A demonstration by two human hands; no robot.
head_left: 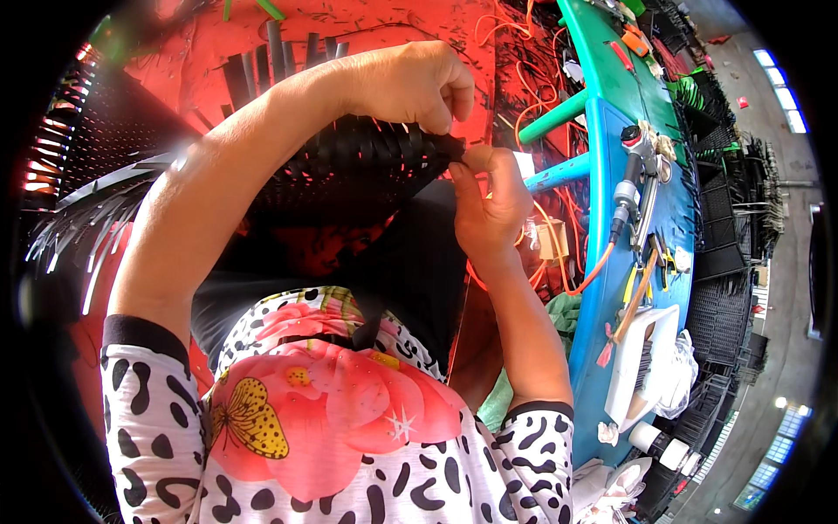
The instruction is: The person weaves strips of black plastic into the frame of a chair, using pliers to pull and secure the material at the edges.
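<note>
A black woven basket [349, 162] made of flat plastic strips lies across my lap, with loose strip ends [262, 70] standing up behind my left forearm. My left hand [423, 87] is curled closed just above the basket's right end; what its fingers hold, if anything, is hidden. Below it, my right hand [493, 201] pinches the dark strips at that same end between thumb and forefinger. The fingertips of the two hands are a short way apart.
On my right stand a blue stool [585, 349] and a green stool [615, 65]. A metal air tool [627, 192] with an orange hose, pliers [663, 262] and a white tray [642, 367] rest on the blue one. More black weaving [113, 131] is at left. Strip scraps litter the red floor covering [393, 26].
</note>
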